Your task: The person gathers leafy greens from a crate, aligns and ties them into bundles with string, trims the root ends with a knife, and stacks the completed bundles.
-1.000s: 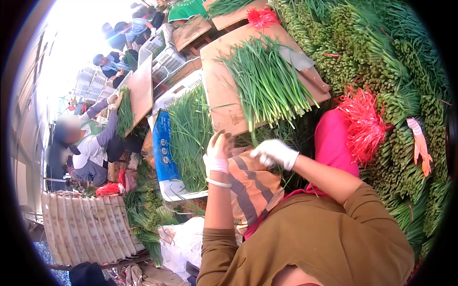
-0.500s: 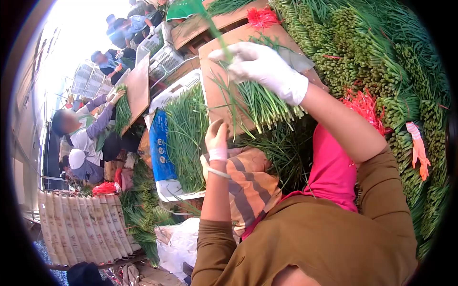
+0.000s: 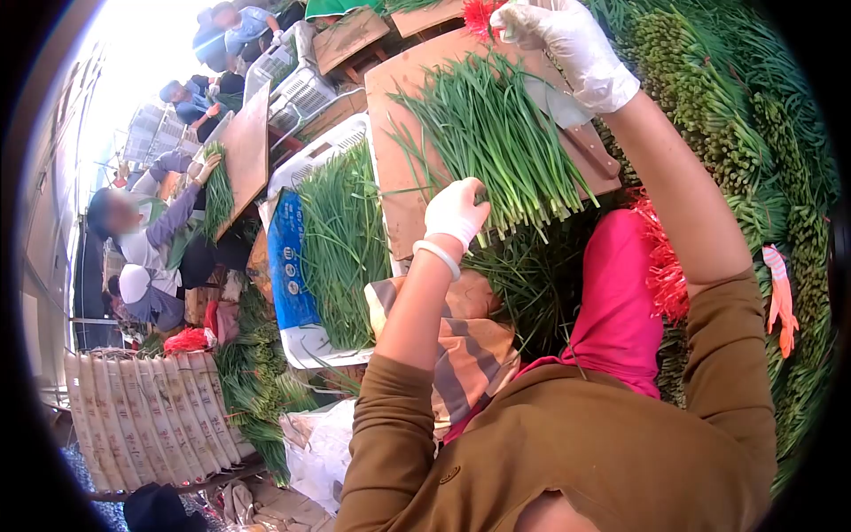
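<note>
A loose bunch of garlic chives (image 3: 496, 133) lies on the brown board (image 3: 403, 222) before me, cut ends toward me. My left hand (image 3: 456, 213), in a white glove, is closed beside the bunch's lower left; what its fingers hold, if anything, is hard to make out. Raised to the top of the view, my gloved right hand (image 3: 572, 53) has its fingers pinched next to the red ties (image 3: 481, 16); whether it grips any is unclear. A cleaver (image 3: 594, 152) rests at the board's right side, its blade partly under the chives.
To the left stands a white crate (image 3: 306, 346) of chives with a blue packet (image 3: 292, 257). Stacked chive bundles (image 3: 691, 106) fill the right side, where a striped glove (image 3: 780, 301) lies. More red ties (image 3: 660, 257) hang near my leg. Co-workers (image 3: 151, 222) sit farther left.
My right hand has moved up and right, and the strands that hung from it are gone from it. My left hand has shifted right to the chives' edge, its fingers now closed.
</note>
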A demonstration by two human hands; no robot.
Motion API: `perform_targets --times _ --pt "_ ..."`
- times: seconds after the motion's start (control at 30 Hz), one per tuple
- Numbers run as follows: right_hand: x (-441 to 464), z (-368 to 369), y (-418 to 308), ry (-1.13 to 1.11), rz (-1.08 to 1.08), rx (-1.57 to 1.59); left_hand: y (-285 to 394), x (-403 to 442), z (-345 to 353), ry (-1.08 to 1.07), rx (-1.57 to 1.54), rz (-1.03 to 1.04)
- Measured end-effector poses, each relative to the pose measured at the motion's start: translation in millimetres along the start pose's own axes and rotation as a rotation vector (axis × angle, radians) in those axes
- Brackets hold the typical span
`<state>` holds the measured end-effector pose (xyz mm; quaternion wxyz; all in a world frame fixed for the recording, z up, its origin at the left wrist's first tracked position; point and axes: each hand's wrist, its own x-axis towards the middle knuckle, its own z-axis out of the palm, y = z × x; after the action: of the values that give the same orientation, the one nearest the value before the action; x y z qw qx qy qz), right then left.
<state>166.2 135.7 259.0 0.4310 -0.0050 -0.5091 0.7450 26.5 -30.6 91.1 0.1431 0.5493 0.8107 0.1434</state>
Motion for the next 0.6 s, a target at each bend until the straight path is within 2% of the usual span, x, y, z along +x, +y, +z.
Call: perform_targets --times 0.03,0.1,0.13,0.2,0.23,0.3,0.37,0.4,0.43,0.5,0.53,0.6 --pt "0.3 0.3 -0.6 0.019 -0.013 0.005 0.4 0.6 2.0 0.018 0.018 0.007" --pt "-17.1 -20.7 33.6 0.108 0.081 -0.339 1.5 3.5 6.2 0.020 0.081 0.026" --pt "-33.6 -25.8 39.4 0.069 0.300 -0.267 1.8 5.0 8.5 0.002 0.127 0.037" --pt "-60.0 -44.3 58.3 -0.052 0.793 -0.560 3.9 5.7 11.8 -0.022 0.178 0.049" --pt "-68.9 -48.6 56.4 -0.236 0.896 -0.904 5.7 6.1 12.2 -0.028 0.184 0.051" --pt "-73.8 -39.5 41.8 -0.348 0.704 -1.391 8.5 5.5 8.2 -0.024 0.136 0.024" --pt "-69.7 -39.6 45.9 -0.276 0.600 -1.336 10.5 1.6 2.5 -0.013 0.030 -0.029" --pt "-69.8 -38.6 48.6 -0.306 0.384 -1.454 9.3 1.9 -1.9 -0.003 -0.063 -0.049" --pt "-69.4 -46.2 62.6 -0.378 0.270 -1.474 -0.7 5.4 1.7 0.115 -0.193 -0.021" --pt "-69.2 -51.5 88.4 -0.403 0.161 -1.380 -6.0 9.0 -11.1 0.252 -0.551 -0.075" --pt "-70.0 -52.7 95.3 -0.398 0.133 -1.370 -15.9 16.7 -12.4 0.227 -0.733 -0.156" --pt "-70.8 -47.1 104.7 -0.394 0.077 -1.343 -5.6 11.2 -37.9 0.251 -1.105 -0.159"
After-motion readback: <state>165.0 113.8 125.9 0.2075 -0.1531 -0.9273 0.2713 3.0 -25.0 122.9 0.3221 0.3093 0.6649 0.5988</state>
